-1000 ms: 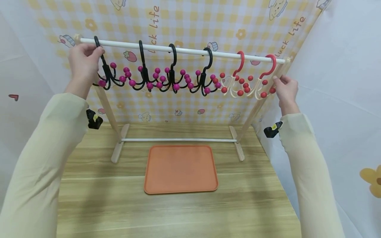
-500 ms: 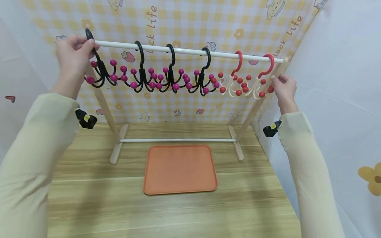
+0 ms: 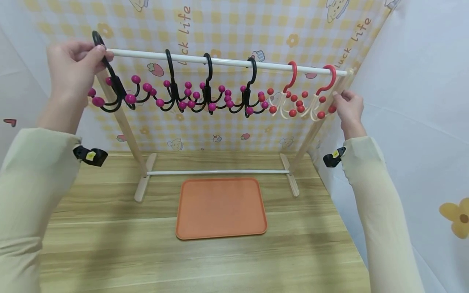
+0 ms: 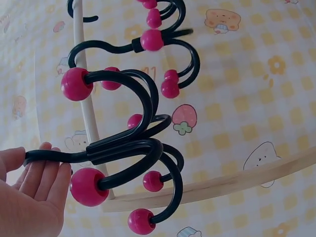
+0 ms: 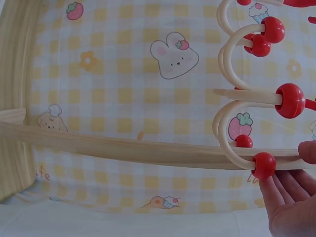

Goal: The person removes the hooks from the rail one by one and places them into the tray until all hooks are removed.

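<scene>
In the head view, my left hand (image 3: pixel 71 75) pinches the neck of a black multi-hook hanger (image 3: pixel 118 86) with magenta ball tips, at the left end of the white rod (image 3: pixel 139 53). Its hook stands above the rod, and the hanger tilts. The left wrist view shows the hanger's stem (image 4: pixel 59 156) between thumb and fingers. My right hand (image 3: pixel 349 108) holds the wooden right post (image 3: pixel 311 134) of the rack, beside a cream-and-red hanger (image 3: pixel 315 106). In the right wrist view, thumb and fingers (image 5: pixel 291 185) lie on either side of that post.
Three more black hangers, one in the middle (image 3: pixel 207 91), and a second cream-and-red hanger (image 3: pixel 283 101) hang along the rod. An orange tray (image 3: pixel 221 208) lies on the wooden table (image 3: pixel 205 268) before the rack's lower bar (image 3: pixel 220 172). A checked cloth (image 3: pixel 220 130) stands behind.
My left hand has moved left and slightly up, bringing the leftmost black hanger with it and raising its hook above the rod. The right hand keeps its place on the post.
</scene>
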`<state>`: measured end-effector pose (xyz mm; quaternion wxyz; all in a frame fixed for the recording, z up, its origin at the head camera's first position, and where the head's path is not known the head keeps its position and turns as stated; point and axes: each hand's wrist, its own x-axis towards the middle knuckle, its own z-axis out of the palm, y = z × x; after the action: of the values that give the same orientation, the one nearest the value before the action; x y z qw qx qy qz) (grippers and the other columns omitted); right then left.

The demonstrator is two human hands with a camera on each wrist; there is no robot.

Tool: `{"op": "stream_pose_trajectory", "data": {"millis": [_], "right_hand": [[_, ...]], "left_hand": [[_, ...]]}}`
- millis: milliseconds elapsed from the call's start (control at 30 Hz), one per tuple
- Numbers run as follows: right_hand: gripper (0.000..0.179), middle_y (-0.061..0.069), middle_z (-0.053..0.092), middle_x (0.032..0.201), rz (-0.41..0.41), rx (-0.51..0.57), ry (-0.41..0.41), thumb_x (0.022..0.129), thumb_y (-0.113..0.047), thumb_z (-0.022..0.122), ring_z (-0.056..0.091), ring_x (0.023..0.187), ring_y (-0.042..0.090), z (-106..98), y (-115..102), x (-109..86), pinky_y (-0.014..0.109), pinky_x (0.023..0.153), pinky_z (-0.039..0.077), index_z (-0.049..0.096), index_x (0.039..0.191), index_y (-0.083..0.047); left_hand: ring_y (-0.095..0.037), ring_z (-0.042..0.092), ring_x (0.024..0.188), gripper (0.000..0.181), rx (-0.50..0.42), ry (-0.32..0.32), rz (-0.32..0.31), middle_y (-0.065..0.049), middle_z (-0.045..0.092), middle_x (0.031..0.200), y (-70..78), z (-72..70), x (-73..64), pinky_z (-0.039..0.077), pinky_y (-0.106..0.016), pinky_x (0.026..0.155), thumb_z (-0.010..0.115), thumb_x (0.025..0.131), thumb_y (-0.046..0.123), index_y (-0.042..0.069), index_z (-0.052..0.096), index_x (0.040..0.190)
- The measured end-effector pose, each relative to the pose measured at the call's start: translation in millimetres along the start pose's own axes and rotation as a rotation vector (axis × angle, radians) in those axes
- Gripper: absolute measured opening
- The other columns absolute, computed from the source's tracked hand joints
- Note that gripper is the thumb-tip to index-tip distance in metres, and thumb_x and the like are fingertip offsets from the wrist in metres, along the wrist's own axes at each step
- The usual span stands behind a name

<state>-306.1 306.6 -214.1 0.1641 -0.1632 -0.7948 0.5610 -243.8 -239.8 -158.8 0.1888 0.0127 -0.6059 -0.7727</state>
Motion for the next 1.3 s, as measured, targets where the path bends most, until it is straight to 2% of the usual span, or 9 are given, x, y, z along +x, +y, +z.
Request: {"op": "stream_pose_trajectory", "data": {"millis": [200,400,500,600,833,1033,1200,1300], "right_hand": [[0.047,0.004,0.045,0.13,-0.004,-0.016,-0.001,0.088,-0.036,0.049,0.04,0.114,0.015,-0.3,-0.4,-0.4,0.032,0.099,0.023,0.045,0.13,-0.013],[0.046,0.004,0.047,0.128,-0.007,-0.005,-0.004,0.088,-0.035,0.05,0.041,0.113,0.015,-0.4,0.3,-0.2,0.031,0.099,0.022,0.047,0.128,-0.013],[0.046,0.004,0.047,0.128,-0.008,-0.005,-0.003,0.088,-0.035,0.05,0.042,0.112,0.015,-0.4,0.4,0.1,0.031,0.099,0.024,0.047,0.128,-0.012],[0.046,0.004,0.047,0.128,-0.008,-0.008,-0.003,0.088,-0.035,0.05,0.043,0.111,0.015,-0.2,0.6,0.3,0.031,0.098,0.025,0.047,0.128,-0.012],[0.048,0.005,0.045,0.13,0.002,-0.002,-0.005,0.088,-0.036,0.05,0.042,0.113,0.015,0.1,-0.2,-0.1,0.031,0.098,0.025,0.044,0.13,-0.013],[0.049,0.004,0.044,0.131,0.009,0.0,-0.008,0.088,-0.036,0.049,0.041,0.114,0.015,-0.2,-0.1,0.3,0.031,0.098,0.024,0.043,0.131,-0.014],[0.048,0.004,0.044,0.13,0.004,0.004,-0.013,0.088,-0.036,0.049,0.041,0.113,0.016,-0.5,0.4,0.6,0.031,0.098,0.023,0.044,0.13,-0.014],[0.049,0.004,0.044,0.131,0.002,0.006,-0.017,0.088,-0.037,0.049,0.041,0.114,0.016,-0.6,0.5,0.8,0.032,0.098,0.023,0.044,0.131,-0.014]], "left_hand": [[-0.009,0.062,0.08,0.021,0.083,-0.037,-0.055,-0.001,0.066,0.086,-11.7,-4.8,-15.9,0.039,-0.016,0.08,0.069,0.075,0.015,0.009,0.064,0.094],[-0.007,0.062,0.08,0.026,0.137,-0.09,-0.09,0.003,0.067,0.084,-35.7,-8.1,-29.0,0.029,-0.02,0.091,0.069,0.076,0.019,0.008,0.061,0.098],[-0.006,0.061,0.081,0.03,0.174,-0.12,-0.099,0.003,0.067,0.085,-48.2,-9.8,-34.3,0.027,-0.022,0.093,0.067,0.077,0.021,0.006,0.059,0.102],[-0.005,0.061,0.082,0.031,0.228,-0.139,-0.115,0.004,0.067,0.086,-59.4,-10.7,-39.0,0.029,-0.022,0.092,0.066,0.078,0.023,0.006,0.058,0.102],[-0.006,0.062,0.077,0.018,0.206,-0.186,-0.157,0.004,0.067,0.081,-84.5,-10.5,-47.4,0.036,-0.023,0.086,0.064,0.081,0.019,0.006,0.062,0.093],[-0.006,0.062,0.075,0.009,0.268,-0.253,-0.189,0.005,0.067,0.079,-107.5,-6.5,-50.8,0.042,-0.021,0.078,0.061,0.084,0.02,0.012,0.065,0.085],[-0.007,0.061,0.075,0.011,0.278,-0.302,-0.249,0.006,0.067,0.079,-125.7,-3.7,-54.8,0.044,-0.02,0.075,0.058,0.086,0.02,0.012,0.065,0.084],[-0.006,0.061,0.075,0.015,0.291,-0.322,-0.296,0.006,0.067,0.08,-135.3,-1.9,-58.1,0.044,-0.023,0.077,0.057,0.087,0.022,0.008,0.064,0.09]]}}
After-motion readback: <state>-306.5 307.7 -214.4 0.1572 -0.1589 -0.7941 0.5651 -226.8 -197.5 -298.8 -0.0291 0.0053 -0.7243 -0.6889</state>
